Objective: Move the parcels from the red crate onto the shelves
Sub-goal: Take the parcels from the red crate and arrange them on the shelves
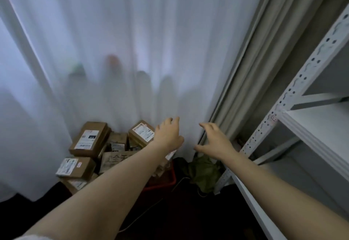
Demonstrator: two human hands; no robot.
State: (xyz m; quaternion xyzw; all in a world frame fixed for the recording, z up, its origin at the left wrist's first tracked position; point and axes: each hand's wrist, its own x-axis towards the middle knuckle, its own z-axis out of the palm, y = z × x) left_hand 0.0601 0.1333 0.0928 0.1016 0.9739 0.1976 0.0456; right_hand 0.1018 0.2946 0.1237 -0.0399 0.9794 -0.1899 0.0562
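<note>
Two bare hands reach forward in the head view, both empty. The left hand (168,135) sits just right of centre in the lower half of the frame. Its back faces the camera, its fingers are loosely straight, and it hangs over the right edge of the parcels (88,139). The right hand (217,141) is just to its right with fingers spread and slightly bent, between the pile and the shelves (319,126). It touches neither.

The parcels are heaped at lower left of centre. They spill over the red crate (162,182), of which only a corner and part of the rim show beneath the left forearm. That forearm hides the right side of the heap. Whether the lowest boxes stand in the crate or on the floor (179,211) cannot be told.

The parcels are brown cardboard boxes, flat and rectangular, with white printed labels too small to read. One carton face bears dark handwritten characters. The shelves, cut off by the right edge of the frame, are white boards on pale perforated metal uprights.

A sheer curtain (132,41) fills the upper frame in soft folds. Blurred upright shapes (140,83) show dimly through it, one topped reddish and one greenish. A heavier beige drape (251,73) hangs beside the shelves. Crumpled green cloth (204,171) lies low between crate and shelving on the dark floor.
</note>
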